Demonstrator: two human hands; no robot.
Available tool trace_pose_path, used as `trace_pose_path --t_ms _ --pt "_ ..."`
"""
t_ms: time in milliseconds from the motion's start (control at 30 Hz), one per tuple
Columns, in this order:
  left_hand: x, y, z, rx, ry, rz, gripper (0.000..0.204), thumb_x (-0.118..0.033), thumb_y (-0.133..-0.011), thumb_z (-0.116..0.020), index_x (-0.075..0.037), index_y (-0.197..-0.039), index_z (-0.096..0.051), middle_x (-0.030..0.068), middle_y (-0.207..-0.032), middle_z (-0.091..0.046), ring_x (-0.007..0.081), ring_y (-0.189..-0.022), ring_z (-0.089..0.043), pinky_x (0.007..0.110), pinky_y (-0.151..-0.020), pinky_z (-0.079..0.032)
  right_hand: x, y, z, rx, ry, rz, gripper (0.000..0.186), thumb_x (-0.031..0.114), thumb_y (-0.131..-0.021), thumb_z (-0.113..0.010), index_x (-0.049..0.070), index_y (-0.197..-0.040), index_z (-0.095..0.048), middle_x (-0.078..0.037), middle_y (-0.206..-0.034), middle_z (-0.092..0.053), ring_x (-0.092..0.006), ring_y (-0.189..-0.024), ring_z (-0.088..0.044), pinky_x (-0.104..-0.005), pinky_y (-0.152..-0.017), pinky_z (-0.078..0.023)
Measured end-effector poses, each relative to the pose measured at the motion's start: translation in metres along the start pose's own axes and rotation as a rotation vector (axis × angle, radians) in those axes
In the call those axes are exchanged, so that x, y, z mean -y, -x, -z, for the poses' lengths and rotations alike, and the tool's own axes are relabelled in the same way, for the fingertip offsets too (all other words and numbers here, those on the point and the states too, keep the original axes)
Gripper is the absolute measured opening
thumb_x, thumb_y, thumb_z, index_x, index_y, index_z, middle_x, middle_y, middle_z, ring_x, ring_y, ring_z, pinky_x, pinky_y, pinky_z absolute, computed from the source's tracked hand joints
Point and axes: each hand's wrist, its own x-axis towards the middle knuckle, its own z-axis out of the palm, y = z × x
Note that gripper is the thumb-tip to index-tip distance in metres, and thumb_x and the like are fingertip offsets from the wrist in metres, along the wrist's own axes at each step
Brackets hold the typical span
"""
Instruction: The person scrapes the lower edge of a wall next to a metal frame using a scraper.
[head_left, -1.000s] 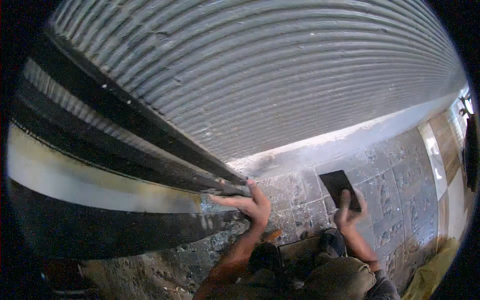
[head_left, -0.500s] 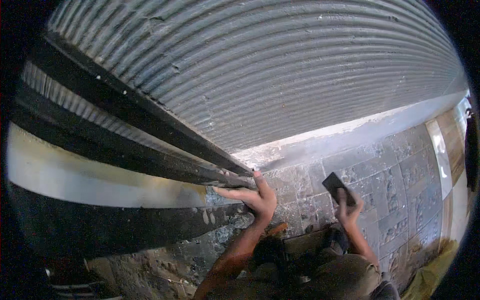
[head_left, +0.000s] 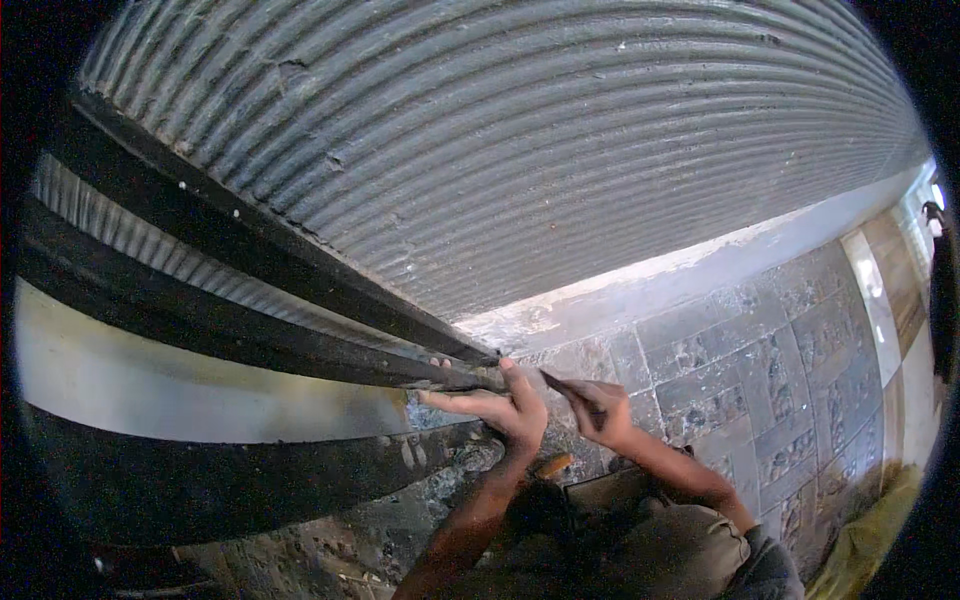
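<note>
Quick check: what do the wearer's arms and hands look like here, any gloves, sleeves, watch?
Both hands are bare, no gloves: left hand, right hand. Both forearms are bare too; no watch, band or ring shows. A grey sleeve covers only the right upper arm near the lower edge. The left arm shows no sleeve in frame.

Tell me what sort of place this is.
Probably the street front of a shop or store. A ribbed metal roller shutter fills the wall, patterned paving slabs cover the ground, and dark metal rails run along the base, where the left hand rests.
</note>
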Motion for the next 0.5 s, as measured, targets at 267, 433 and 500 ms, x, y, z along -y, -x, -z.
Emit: trace_pose_path --t_ms 267,433,500 --pt "0.0 -0.001 0.003 0.033 0.013 0.014 0.088 -0.007 -0.081 -0.052 -0.001 -0.133 0.019 0.0275 -0.134 -0.01 0.0363 -0.122 -0.023 0.044 -0.101 -0.02 0.053 0.019 0.077 -0.451 0.361 0.132 0.018 -0.007 -0.077 -0.05 -0.007 -0.093 -0.059 -0.018 -0.084 -0.063 -0.0232 -0.073 -0.062 -0.0308 -0.066 -0.049" --pt "-0.007 -0.001 0.002 0.024 -0.044 0.1 0.088 -0.007 -0.081 -0.051 0.0 -0.133 0.019 0.028 -0.135 -0.009 0.0362 -0.123 -0.022 0.045 -0.102 -0.018 0.057 -0.065 0.029 -0.207 0.286 0.274 0.051 -0.011 -0.062 -0.055 0.002 -0.111 -0.054 -0.016 -0.097 -0.061 -0.0297 -0.084 -0.061 -0.0301 -0.072 -0.049" --pt "-0.008 -0.003 0.002 0.05 -0.014 0.086 0.088 -0.006 -0.081 -0.051 0.0 -0.132 0.02 0.0287 -0.136 -0.007 0.0366 -0.125 -0.019 0.045 -0.103 -0.017 0.042 -0.066 0.013 -0.34 0.32 0.299 0.045 -0.011 -0.064 -0.056 0.002 -0.106 -0.056 -0.016 -0.092 -0.062 -0.0289 -0.078 -0.062 -0.0305 -0.068 -0.049"
